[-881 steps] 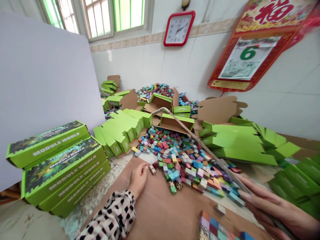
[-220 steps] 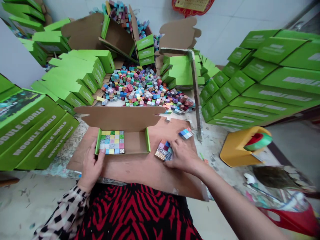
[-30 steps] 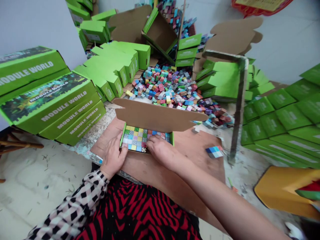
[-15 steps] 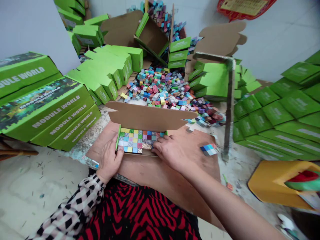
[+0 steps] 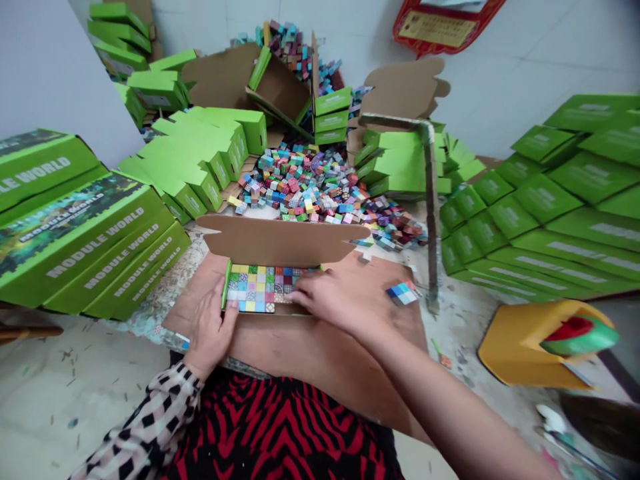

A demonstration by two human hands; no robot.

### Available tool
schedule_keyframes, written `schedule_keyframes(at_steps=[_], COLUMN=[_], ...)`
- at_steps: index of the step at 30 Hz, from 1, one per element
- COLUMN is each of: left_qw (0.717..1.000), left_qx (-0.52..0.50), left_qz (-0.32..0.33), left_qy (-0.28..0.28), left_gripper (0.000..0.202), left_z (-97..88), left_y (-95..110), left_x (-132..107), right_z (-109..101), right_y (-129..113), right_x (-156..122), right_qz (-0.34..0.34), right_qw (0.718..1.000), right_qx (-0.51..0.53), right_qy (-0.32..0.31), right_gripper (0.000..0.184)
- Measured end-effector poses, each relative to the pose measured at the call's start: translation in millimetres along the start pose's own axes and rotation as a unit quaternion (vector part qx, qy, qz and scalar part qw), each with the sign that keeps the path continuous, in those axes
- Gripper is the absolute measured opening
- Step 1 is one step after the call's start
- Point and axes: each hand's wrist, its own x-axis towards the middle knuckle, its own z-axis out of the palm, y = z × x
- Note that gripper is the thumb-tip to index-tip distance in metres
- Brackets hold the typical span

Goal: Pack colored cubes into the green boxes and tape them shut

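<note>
An open cardboard box (image 5: 280, 238), its brown flap standing up at the back, lies in front of me. Rows of small patterned cubes (image 5: 254, 287) fill most of it, with a bare brown strip at the front right. My left hand (image 5: 213, 330) grips the box's left end, fingers along the green side and thumb at the front corner. The fingers of my right hand (image 5: 325, 293) are bent down over the cubes at the right end; the palm covers that corner and the fingertips are partly hidden. A few joined blue and white cubes (image 5: 403, 293) lie to the right.
Behind the box spreads a heap of loose cubes (image 5: 305, 187). Green boxes (image 5: 110, 247) are stacked at left, with more (image 5: 545, 207) at right. A dark metal-like frame (image 5: 431, 220) stands right of the heap. A yellow container (image 5: 515, 347) sits at lower right.
The camera view has swung, so the scene sits further left and slightly lower. Both hands keep about the same places on the box and cubes.
</note>
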Motion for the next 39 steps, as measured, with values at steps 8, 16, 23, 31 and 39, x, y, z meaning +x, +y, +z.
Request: schedule_keyframes(at_steps=[8, 16, 23, 31, 39], left_qw=[0.98, 0.939, 0.911, 0.893, 0.869], left_qx=[0.042, 0.152, 0.223, 0.247, 0.286], left_qz=[0.168, 0.183, 0.247, 0.289, 0.314], left_qy=[0.096, -0.249, -0.245, -0.24, -0.252], left_gripper=[0.035, 0.024, 0.032, 0.026, 0.033], left_z=[-18.5, -1.5, 6.0, 13.7, 10.8], left_y=[37, 77, 82, 75, 77], left_x=[4, 70, 80, 71, 77], right_z=[-17, -11, 3, 14, 11], right_y=[33, -3, 3, 1, 0], right_x=[-40, -15, -18, -19, -22], right_qz=[0.097, 0.075, 0.066, 0.111, 0.14], right_qw=[0.993, 0.987, 0.99, 0.989, 0.989], right_qx=[-0.041, -0.131, -0.12, -0.098, -0.041], right_qy=[0.053, -0.062, -0.043, -0.032, -0.035], right_gripper=[0.018, 0.033, 0.04, 0.045, 0.031])
